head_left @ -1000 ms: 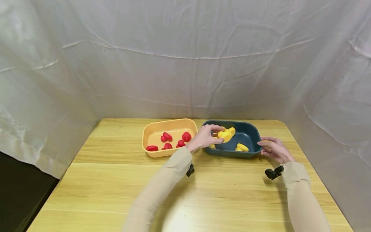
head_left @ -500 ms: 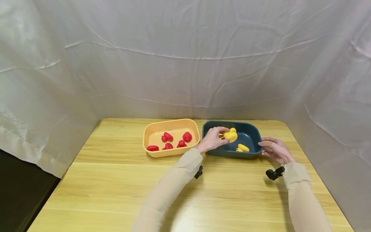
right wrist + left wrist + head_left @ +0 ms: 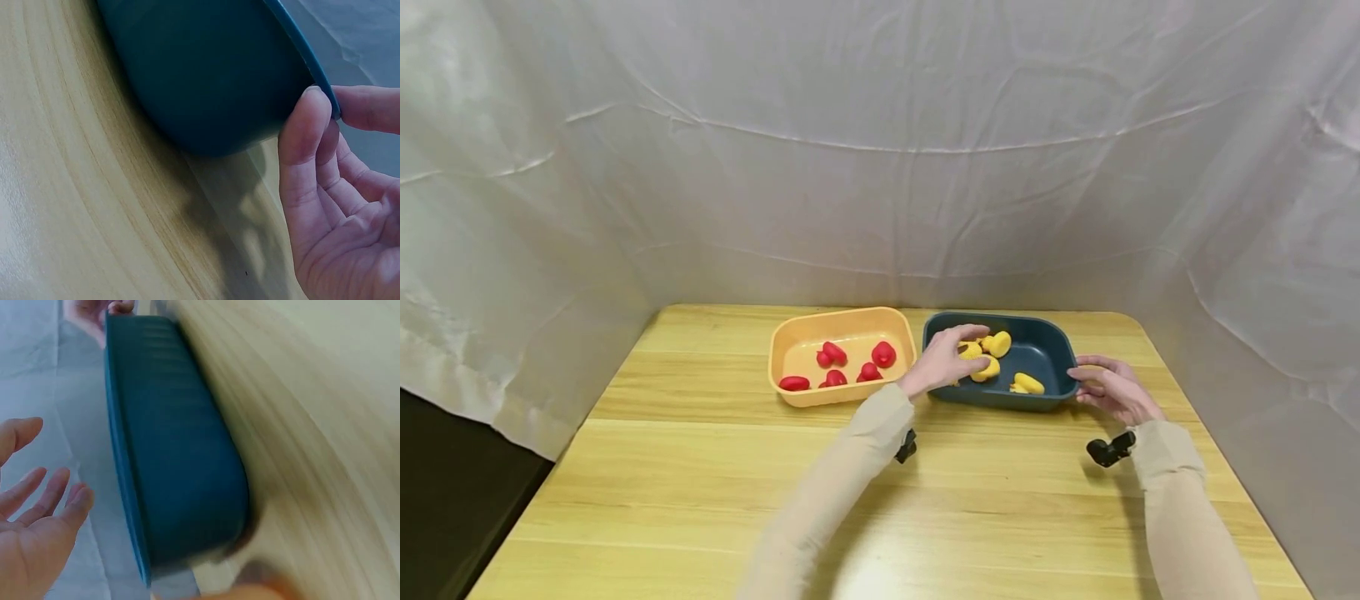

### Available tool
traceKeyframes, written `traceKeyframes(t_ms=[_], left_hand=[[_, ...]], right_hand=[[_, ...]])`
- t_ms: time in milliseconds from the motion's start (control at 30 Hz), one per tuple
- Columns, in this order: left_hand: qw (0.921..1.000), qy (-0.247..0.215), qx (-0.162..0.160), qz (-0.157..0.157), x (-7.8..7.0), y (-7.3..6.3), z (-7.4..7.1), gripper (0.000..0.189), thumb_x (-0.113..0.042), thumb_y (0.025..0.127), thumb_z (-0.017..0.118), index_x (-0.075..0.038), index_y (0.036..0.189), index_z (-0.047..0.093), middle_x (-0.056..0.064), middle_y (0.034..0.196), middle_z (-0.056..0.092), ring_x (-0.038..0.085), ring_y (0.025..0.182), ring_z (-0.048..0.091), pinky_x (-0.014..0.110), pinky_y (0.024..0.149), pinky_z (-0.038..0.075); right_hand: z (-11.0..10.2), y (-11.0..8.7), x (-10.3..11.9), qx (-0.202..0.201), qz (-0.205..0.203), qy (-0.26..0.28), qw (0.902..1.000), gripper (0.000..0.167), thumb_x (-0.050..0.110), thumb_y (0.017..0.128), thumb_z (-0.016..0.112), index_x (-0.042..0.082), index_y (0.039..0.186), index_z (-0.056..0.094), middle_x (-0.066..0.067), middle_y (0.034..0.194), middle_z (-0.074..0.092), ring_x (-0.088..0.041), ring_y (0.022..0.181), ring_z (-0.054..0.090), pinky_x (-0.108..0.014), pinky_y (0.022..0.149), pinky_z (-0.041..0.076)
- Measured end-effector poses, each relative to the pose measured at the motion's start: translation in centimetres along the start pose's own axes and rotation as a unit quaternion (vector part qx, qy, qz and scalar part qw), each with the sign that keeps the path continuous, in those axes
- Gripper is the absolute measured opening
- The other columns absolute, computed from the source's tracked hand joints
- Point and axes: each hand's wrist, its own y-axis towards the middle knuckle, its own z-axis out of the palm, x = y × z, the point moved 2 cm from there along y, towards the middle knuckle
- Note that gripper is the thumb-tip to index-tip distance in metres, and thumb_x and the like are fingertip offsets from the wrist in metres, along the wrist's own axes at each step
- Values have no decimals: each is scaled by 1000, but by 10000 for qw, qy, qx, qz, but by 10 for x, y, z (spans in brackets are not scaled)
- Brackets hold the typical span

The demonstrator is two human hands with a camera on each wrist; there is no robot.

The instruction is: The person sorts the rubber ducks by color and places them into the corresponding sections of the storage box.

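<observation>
A dark blue bin [image 3: 1039, 358] stands at the back of the table, with several yellow rubber ducks [image 3: 997, 344] lying in its left and middle parts. Over its left end hovers my left hand [image 3: 942, 362], thumb and fingers spread apart, holding nothing. The left wrist view shows the fingers [image 3: 47, 506] bent loosely beyond the bin's rim. My right hand [image 3: 1114, 388] pinches the rim at the bin's right end; in the right wrist view its thumb [image 3: 305, 128] presses the outer wall just under the lip. My left hand covers some of the ducks.
Left of the blue bin, an orange bin [image 3: 781, 358] holds several red rubber ducks [image 3: 883, 354]. Both bins stand on a wooden table [image 3: 700, 483]. A pale grey curtain [image 3: 880, 192] rises behind the table and along its sides.
My left hand first carried a yellow duck rightward over the blue bin, then let go and drew back slightly left. The duck now lies in the bin. My right hand stays at the rim.
</observation>
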Motion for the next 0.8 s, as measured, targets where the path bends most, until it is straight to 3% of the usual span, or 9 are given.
traceKeyframes(t_ms=[200, 400, 567, 700, 800], left_hand=[[9984, -499, -275, -63, 18, -23, -35, 53, -8, 93, 71, 3, 141, 53, 20, 146, 56, 32, 140, 50, 41, 122, 39], [9953, 8, -940, -246, 51, -61, -91, 56, -10, 90, 74, 4, 141, 53, 22, 144, 57, 36, 139, 50, 49, 123, 37], [9848, 358, -1490, -816, 82, -107, -144, 62, -16, 91, 75, 1, 145, 49, 23, 147, 53, 41, 136, 49, 57, 120, 36], [9723, 628, -1789, -1367, 101, -144, -180, 73, -24, 91, 75, 0, 151, 40, 24, 156, 41, 43, 147, 34, 63, 123, 26], [9556, 1132, -2137, -1683, 112, -170, -201, 80, -25, 90, 76, 3, 152, 35, 29, 158, 33, 47, 148, 28, 65, 124, 22]], right_hand=[[0, -1, 0, 16, -28, -24, 10000, 25, 11, 98, 65, 14, 118, 50, 2, 80, 70, -10, 60, 67, -20, 61, 61], [-1, -2, 1, 60, -126, -229, 9996, 33, 12, 98, 65, 11, 125, 46, 1, 78, 70, -8, 61, 67, -21, 62, 62], [-2, -2, 0, -62, -407, -764, 9962, 37, 15, 98, 66, 11, 129, 45, 6, 83, 70, -8, 64, 66, -24, 64, 62], [-4, -3, 0, -357, -949, -1557, 9826, 37, 20, 97, 67, 10, 128, 48, 13, 89, 66, -5, 71, 68, -26, 69, 63], [-4, -3, 1, -861, -1445, -2368, 9569, 51, 32, 98, 66, 5, 136, 47, 8, 101, 64, -7, 84, 67, -26, 76, 62]])
